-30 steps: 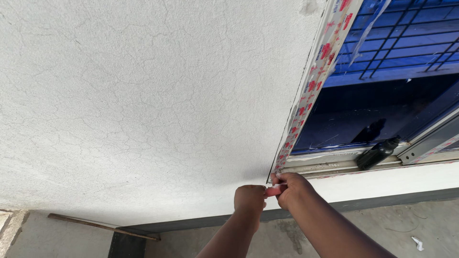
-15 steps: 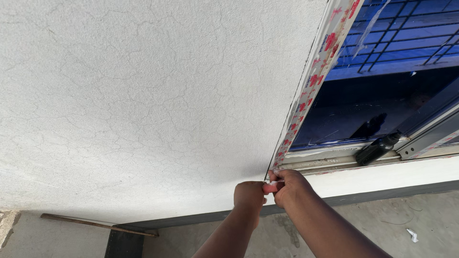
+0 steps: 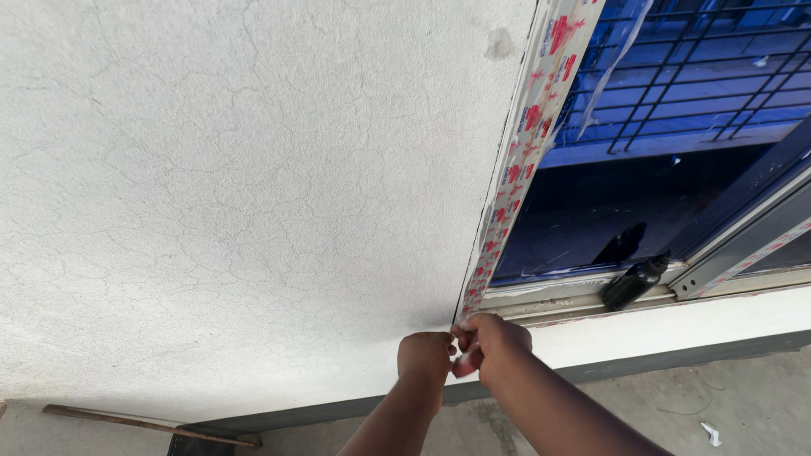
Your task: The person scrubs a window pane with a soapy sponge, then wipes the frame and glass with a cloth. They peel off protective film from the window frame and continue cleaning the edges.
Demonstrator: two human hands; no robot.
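Observation:
A strip of protective film, pale with red and blue print, runs down the left side of a window frame against a white rough-plastered wall. At its lower end my left hand and my right hand are pressed together, both pinching the bottom tip of the film at the frame's lower corner. Both forearms reach up from the bottom of the view.
A black bottle-shaped object lies on the window's bottom track. Blue-tinted glass with bars fills the upper right. A white sill runs below. A wooden stick and a paper scrap lie on the concrete floor.
The view has shifted slightly. My hands stay at the frame's lower corner, still pinching the film's end.

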